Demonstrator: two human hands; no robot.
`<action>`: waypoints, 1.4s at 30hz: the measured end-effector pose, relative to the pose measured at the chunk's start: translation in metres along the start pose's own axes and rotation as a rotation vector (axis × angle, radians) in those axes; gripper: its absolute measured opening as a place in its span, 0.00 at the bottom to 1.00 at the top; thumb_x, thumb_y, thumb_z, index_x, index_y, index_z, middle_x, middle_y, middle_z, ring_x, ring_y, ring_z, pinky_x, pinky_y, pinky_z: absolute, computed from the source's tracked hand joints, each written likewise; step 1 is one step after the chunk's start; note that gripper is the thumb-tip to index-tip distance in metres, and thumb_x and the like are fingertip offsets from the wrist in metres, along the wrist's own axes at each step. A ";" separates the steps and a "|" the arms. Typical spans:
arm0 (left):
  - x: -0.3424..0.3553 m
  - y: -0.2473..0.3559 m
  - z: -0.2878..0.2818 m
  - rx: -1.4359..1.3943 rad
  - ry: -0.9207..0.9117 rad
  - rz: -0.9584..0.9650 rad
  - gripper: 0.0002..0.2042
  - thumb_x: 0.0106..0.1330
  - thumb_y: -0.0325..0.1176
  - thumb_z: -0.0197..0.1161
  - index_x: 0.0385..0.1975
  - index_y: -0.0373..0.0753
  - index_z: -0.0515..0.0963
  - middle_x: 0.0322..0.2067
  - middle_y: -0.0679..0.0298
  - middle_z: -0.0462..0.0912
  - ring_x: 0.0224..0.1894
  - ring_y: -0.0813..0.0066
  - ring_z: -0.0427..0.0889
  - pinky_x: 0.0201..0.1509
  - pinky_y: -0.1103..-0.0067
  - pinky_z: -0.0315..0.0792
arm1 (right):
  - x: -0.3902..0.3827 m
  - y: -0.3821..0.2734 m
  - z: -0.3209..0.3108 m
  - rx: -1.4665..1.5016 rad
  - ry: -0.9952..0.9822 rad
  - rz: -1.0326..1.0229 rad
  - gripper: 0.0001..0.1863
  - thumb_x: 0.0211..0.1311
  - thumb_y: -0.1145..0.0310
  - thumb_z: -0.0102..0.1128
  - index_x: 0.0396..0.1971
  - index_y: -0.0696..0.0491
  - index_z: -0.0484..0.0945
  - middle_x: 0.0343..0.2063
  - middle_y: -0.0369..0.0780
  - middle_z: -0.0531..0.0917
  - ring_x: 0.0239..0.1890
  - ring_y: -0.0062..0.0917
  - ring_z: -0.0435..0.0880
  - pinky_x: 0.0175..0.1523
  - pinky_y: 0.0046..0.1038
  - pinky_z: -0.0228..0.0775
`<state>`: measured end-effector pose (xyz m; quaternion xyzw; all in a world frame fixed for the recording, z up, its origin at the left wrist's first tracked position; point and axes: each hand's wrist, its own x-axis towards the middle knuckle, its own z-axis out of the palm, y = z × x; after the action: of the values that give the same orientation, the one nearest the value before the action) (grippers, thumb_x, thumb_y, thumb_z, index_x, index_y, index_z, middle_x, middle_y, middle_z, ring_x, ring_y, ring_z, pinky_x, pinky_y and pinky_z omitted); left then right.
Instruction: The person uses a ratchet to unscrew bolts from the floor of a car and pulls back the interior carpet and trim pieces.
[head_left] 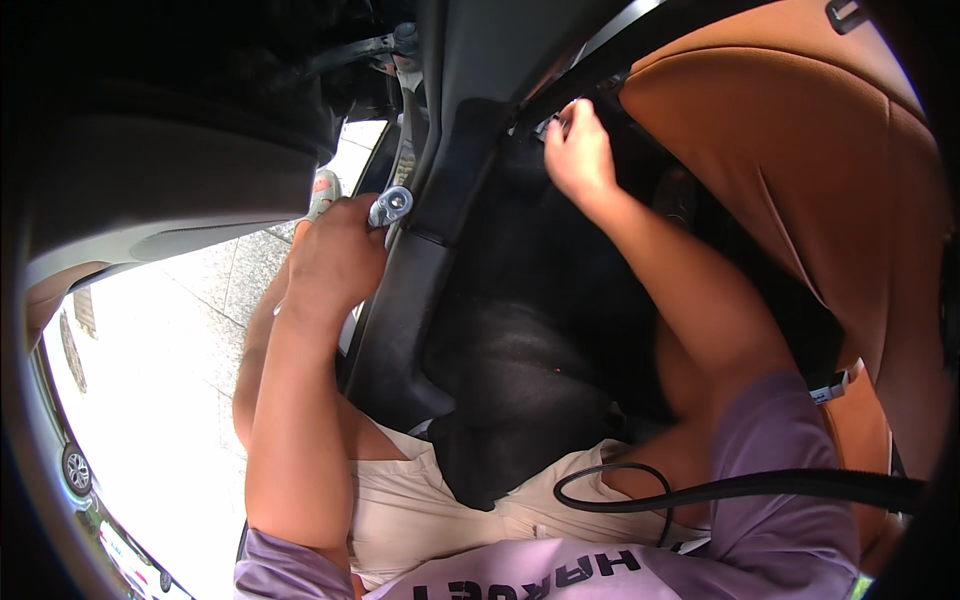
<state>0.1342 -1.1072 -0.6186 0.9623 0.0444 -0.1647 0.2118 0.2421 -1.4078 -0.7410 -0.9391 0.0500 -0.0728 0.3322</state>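
My left hand is closed around the handle of a ratchet wrench. The wrench's round silver head sticks out past my fingers, beside the dark door sill trim. Farther off to the right, my right hand reaches down by the base of the orange-brown car seat. Its fingers are curled together at a small light metal part near the seat's lower edge. What they grip, if anything, is hidden by the fingers.
The open car door fills the upper left. Dark floor carpet lies between my arms. A black cable crosses my lap from the right. Bright paving and a parked car show outside on the left.
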 end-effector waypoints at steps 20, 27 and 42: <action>0.004 0.010 -0.055 -0.705 -0.625 -0.181 0.13 0.60 0.36 0.79 0.30 0.32 0.84 0.24 0.68 0.83 0.24 0.86 0.76 0.25 0.85 0.65 | -0.067 -0.102 -0.046 0.794 -1.523 -0.010 0.16 0.68 0.63 0.71 0.45 0.61 0.88 0.37 0.42 0.91 0.43 0.25 0.89 0.52 0.25 0.80; -0.024 0.008 -0.093 -0.704 -0.652 -0.015 0.08 0.57 0.28 0.80 0.26 0.32 0.86 0.20 0.71 0.81 0.22 0.89 0.73 0.27 0.86 0.64 | -0.012 -0.050 -0.021 0.690 -0.963 0.426 0.12 0.72 0.68 0.60 0.44 0.59 0.88 0.38 0.46 0.91 0.40 0.31 0.91 0.47 0.27 0.84; -0.023 0.004 -0.092 -0.637 -0.624 0.149 0.08 0.54 0.25 0.80 0.24 0.34 0.84 0.22 0.73 0.82 0.27 0.86 0.74 0.36 0.82 0.68 | 0.046 0.039 0.019 -0.274 -0.088 0.164 0.24 0.70 0.54 0.65 0.60 0.51 0.78 0.55 0.50 0.83 0.59 0.46 0.82 0.63 0.42 0.75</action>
<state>0.1404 -1.0726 -0.5305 0.7539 -0.0426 -0.4095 0.5120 0.2889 -1.4329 -0.7758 -0.9706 0.1213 0.0033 0.2079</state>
